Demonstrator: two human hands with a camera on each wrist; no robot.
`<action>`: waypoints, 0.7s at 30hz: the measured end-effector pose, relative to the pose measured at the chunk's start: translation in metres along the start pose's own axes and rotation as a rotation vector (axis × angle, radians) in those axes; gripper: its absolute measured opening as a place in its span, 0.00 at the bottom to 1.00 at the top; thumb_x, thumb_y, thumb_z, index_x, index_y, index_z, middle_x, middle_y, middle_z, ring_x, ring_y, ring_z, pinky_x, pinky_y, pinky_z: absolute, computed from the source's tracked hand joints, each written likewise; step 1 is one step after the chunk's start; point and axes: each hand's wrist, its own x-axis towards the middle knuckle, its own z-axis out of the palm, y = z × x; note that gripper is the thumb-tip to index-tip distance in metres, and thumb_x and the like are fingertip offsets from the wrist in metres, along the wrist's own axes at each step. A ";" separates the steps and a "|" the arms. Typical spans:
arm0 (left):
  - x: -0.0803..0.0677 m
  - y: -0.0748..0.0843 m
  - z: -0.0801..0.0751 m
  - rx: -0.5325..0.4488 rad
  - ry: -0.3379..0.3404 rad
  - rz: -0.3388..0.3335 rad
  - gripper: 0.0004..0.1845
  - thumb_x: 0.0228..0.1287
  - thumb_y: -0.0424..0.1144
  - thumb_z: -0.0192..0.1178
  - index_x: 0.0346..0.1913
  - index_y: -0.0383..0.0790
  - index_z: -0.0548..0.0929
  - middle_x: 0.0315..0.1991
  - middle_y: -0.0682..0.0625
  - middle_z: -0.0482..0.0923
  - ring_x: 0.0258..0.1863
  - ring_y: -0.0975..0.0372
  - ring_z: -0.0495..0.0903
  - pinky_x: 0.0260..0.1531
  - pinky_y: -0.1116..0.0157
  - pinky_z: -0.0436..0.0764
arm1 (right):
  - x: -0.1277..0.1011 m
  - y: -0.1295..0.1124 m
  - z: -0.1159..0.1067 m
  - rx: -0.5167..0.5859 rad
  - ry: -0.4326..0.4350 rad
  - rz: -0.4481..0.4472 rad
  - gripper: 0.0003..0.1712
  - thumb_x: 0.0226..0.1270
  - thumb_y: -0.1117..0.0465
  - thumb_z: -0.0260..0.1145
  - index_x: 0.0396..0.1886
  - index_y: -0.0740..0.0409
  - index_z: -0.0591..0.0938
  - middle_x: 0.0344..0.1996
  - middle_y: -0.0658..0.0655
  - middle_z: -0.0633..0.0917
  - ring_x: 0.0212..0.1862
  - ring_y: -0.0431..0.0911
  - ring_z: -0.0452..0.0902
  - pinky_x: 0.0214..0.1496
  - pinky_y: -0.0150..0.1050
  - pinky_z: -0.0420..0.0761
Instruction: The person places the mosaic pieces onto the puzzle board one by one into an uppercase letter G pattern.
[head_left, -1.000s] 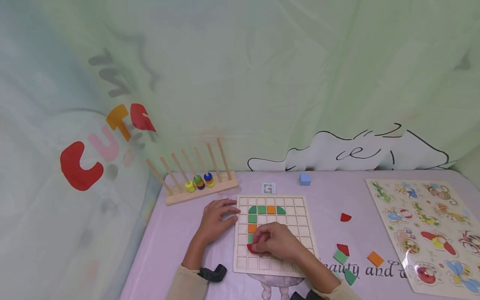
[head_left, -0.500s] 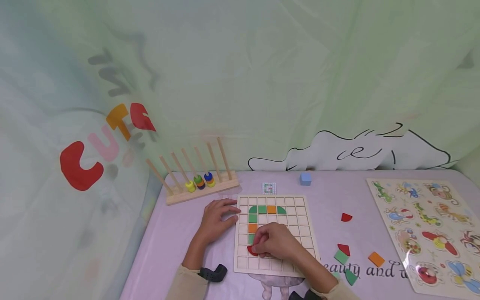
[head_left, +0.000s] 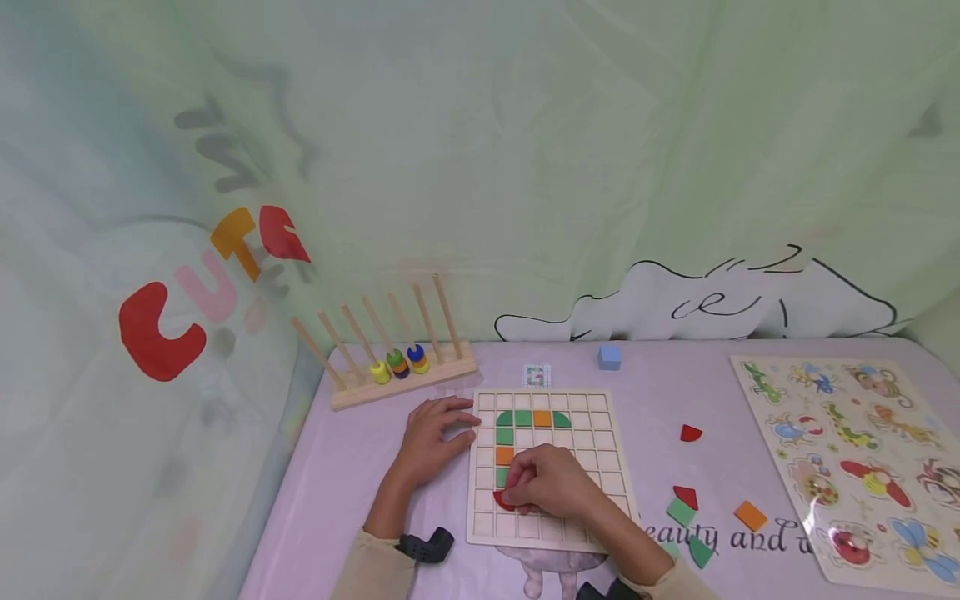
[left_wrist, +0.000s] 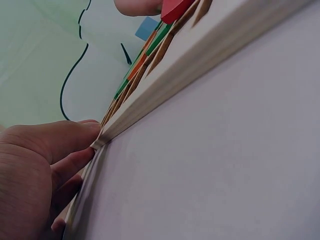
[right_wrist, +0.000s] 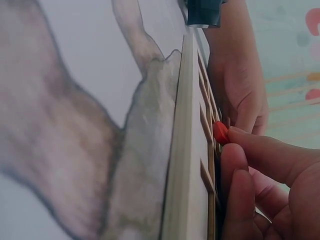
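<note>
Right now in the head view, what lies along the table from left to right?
Peg rack → left hand → grid board with right hand pinching a red piece → loose pieces → animal puzzle.

- The grid board (head_left: 551,468) is pale unpainted wood, matt, with a smooth sanded edge (seen close in the left wrist view).
- The red piece (head_left: 503,500) looks like painted wood with a smooth, slightly satin face.
- The table cover (head_left: 360,467) is a smooth lilac sheet with a soft sheen, printed with lettering.
- The peg rack (head_left: 397,367) is bare light wood, and its rings are glossy painted.
- The animal puzzle (head_left: 855,458) has a glossy printed surface that catches glare.
- The backdrop (head_left: 525,167) is thin draped cloth, matt and creased.
</note>
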 end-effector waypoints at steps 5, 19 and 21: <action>0.000 0.000 0.000 -0.010 0.001 0.004 0.10 0.66 0.42 0.68 0.48 0.54 0.89 0.64 0.55 0.80 0.73 0.54 0.69 0.75 0.43 0.56 | 0.001 0.001 0.001 -0.013 0.012 0.005 0.08 0.55 0.61 0.79 0.25 0.54 0.85 0.16 0.49 0.83 0.20 0.43 0.82 0.22 0.32 0.77; -0.001 0.000 0.001 -0.009 0.007 0.013 0.09 0.66 0.42 0.67 0.48 0.53 0.89 0.63 0.54 0.81 0.72 0.54 0.70 0.75 0.42 0.57 | 0.000 0.001 0.002 -0.026 0.029 0.000 0.08 0.54 0.62 0.78 0.22 0.54 0.85 0.15 0.48 0.83 0.18 0.41 0.80 0.21 0.33 0.76; -0.001 0.000 0.000 -0.007 0.008 0.012 0.09 0.66 0.42 0.67 0.48 0.53 0.90 0.63 0.54 0.81 0.72 0.53 0.70 0.75 0.43 0.57 | 0.000 0.000 0.002 -0.029 0.032 0.002 0.08 0.54 0.62 0.78 0.22 0.54 0.85 0.15 0.48 0.83 0.18 0.41 0.80 0.21 0.32 0.76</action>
